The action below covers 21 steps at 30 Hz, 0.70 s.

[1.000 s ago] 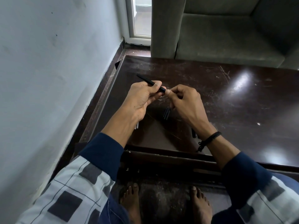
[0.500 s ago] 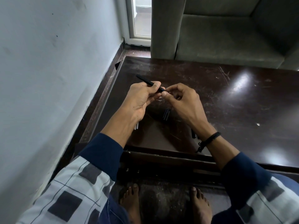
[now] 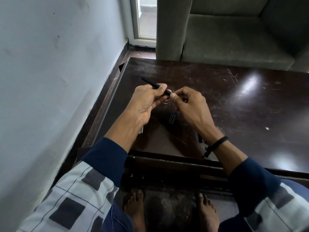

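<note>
The left hand (image 3: 147, 101) gripped the thin black pen barrel (image 3: 150, 82) mid-length; the right hand (image 3: 192, 106) pinched its end. It looked light, stiff and smooth, best held near that end.

A dark brown, glossy table (image 3: 250, 106) with a scratched top and bright glare patches carries everything. Near its front edge lie two short black tubes (image 3: 172, 117) side by side, two thin white sticks (image 3: 141, 130) to their left, half hidden, and a small black piece (image 3: 200, 139) to their right. A white speck (image 3: 267, 128) sits well apart on the right.
</note>
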Each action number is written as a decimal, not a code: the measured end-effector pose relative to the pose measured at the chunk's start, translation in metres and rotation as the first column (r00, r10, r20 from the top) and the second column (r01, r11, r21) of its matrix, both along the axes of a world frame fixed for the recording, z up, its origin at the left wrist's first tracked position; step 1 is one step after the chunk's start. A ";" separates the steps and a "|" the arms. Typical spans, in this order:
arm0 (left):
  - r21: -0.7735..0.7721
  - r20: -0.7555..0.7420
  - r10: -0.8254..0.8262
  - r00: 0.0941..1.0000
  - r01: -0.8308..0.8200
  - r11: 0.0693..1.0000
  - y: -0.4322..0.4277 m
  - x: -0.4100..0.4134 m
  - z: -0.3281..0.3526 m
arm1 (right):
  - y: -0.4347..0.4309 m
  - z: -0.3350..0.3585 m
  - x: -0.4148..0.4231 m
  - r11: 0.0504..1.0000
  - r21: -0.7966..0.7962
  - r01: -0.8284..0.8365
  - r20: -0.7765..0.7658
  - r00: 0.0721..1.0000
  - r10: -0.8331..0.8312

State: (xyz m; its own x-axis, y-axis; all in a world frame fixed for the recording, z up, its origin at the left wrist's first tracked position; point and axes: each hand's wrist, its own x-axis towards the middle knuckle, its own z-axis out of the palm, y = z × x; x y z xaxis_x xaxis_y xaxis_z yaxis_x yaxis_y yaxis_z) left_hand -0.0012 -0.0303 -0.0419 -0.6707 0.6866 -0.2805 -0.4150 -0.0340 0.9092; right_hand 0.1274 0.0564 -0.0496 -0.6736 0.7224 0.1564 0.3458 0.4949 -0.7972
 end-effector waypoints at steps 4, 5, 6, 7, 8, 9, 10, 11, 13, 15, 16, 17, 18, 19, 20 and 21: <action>-0.010 -0.003 0.012 1.000 -0.012 1.000 0.000 -0.001 0.000 | 0.000 -0.001 0.000 0.999 0.053 -0.006 -0.014 1.000 0.007; -0.014 -0.008 0.008 1.000 -0.008 1.000 -0.001 0.000 0.001 | 0.000 -0.002 0.000 0.998 0.062 -0.003 -0.016 1.000 0.004; -0.018 -0.012 0.002 1.000 -0.002 1.000 0.000 0.000 0.001 | 0.001 -0.002 0.000 0.998 0.070 0.003 -0.017 1.000 -0.002; -0.020 -0.015 -0.003 1.000 0.003 1.000 0.000 0.001 0.001 | 0.001 -0.003 -0.001 0.997 0.075 0.010 -0.018 1.000 -0.009; -0.022 -0.017 -0.008 1.000 0.008 1.000 0.000 0.001 0.001 | 0.002 -0.003 -0.001 0.997 0.078 0.016 -0.016 1.000 -0.015; -0.023 -0.018 -0.013 1.000 0.013 1.000 0.000 0.002 0.001 | 0.002 -0.003 -0.001 0.997 0.079 0.020 -0.013 1.000 -0.019; -0.027 -0.018 -0.019 1.000 0.018 0.999 -0.001 0.003 0.002 | 0.003 -0.003 0.000 0.997 0.076 0.020 -0.008 1.000 -0.019; -0.029 -0.016 -0.024 1.000 0.024 0.999 -0.001 0.003 0.002 | 0.003 -0.003 0.000 0.997 0.070 0.018 -0.004 1.000 -0.018; -0.031 -0.016 -0.030 0.999 0.030 0.999 -0.001 0.004 0.002 | 0.004 -0.002 0.000 0.998 0.056 0.019 0.009 1.000 -0.020; -0.028 -0.015 -0.031 0.999 0.030 0.999 -0.001 0.004 0.002 | 0.003 -0.002 -0.001 0.999 0.049 0.025 0.017 1.000 -0.026; -0.026 -0.014 -0.028 1.000 0.027 0.999 -0.001 0.003 0.002 | 0.003 -0.002 -0.001 0.999 0.043 0.023 0.013 1.000 -0.024; -0.024 -0.014 -0.022 1.000 0.022 0.999 -0.001 0.003 0.002 | 0.003 -0.001 -0.001 0.999 0.033 0.017 0.008 1.000 -0.017; -0.024 -0.016 -0.016 1.000 0.016 1.000 -0.001 0.002 0.001 | 0.003 -0.001 0.000 1.000 0.022 0.004 0.005 1.000 -0.004; -0.023 -0.018 -0.012 1.000 0.011 1.000 0.000 0.001 0.001 | 0.003 0.000 0.000 1.000 0.016 -0.015 0.013 1.000 0.015; -0.022 -0.019 -0.010 1.000 0.009 1.000 0.000 0.001 0.001 | 0.002 0.000 0.000 0.999 0.014 -0.042 0.038 0.998 0.041; -0.022 -0.018 -0.010 1.000 0.010 1.000 0.000 0.001 0.001 | 0.002 0.000 0.001 0.997 0.015 -0.074 0.073 0.995 0.073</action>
